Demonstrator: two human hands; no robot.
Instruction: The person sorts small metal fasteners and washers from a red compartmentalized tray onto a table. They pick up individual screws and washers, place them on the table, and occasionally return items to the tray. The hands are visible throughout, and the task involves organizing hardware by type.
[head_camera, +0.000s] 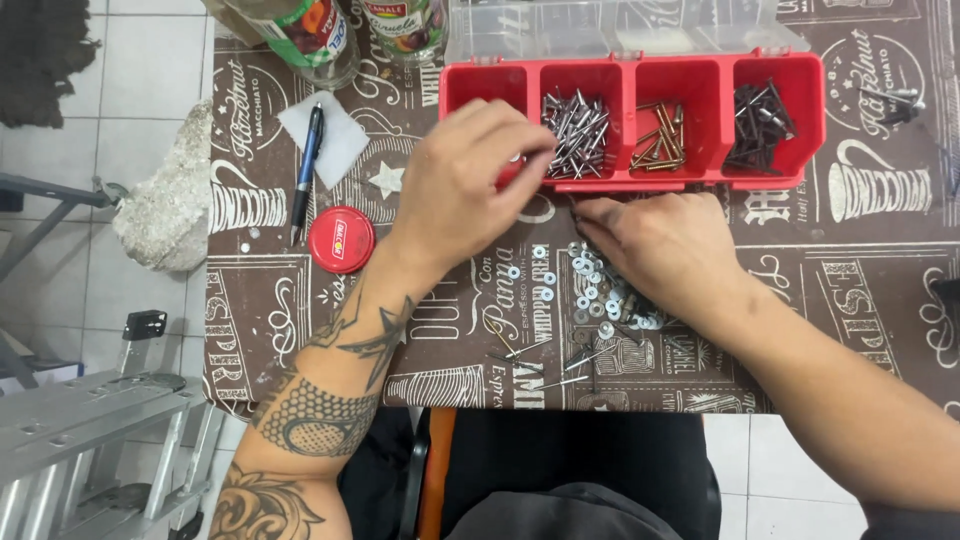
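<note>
A red organiser tray (632, 183) with several compartments stands at the far side of the table. Its compartments hold silver nails (577, 128), brass screws (660, 137) and dark screws (758, 112). My left hand (462, 185) reaches over the tray's left compartment, fingertips at the tray's front wall; whether they pinch anything is hidden. My right hand (662, 247) lies palm down on a loose pile of small washers (592, 283) and nails (560, 358) in front of the tray, fingers curled onto the pile.
A red round lid (341, 240), a pen (306, 170) on a white paper scrap and two bottles (318, 30) sit at the table's left and far edge. The tray's clear lid (620, 25) stands open behind it. A metal ladder (90, 430) lies left, below the table.
</note>
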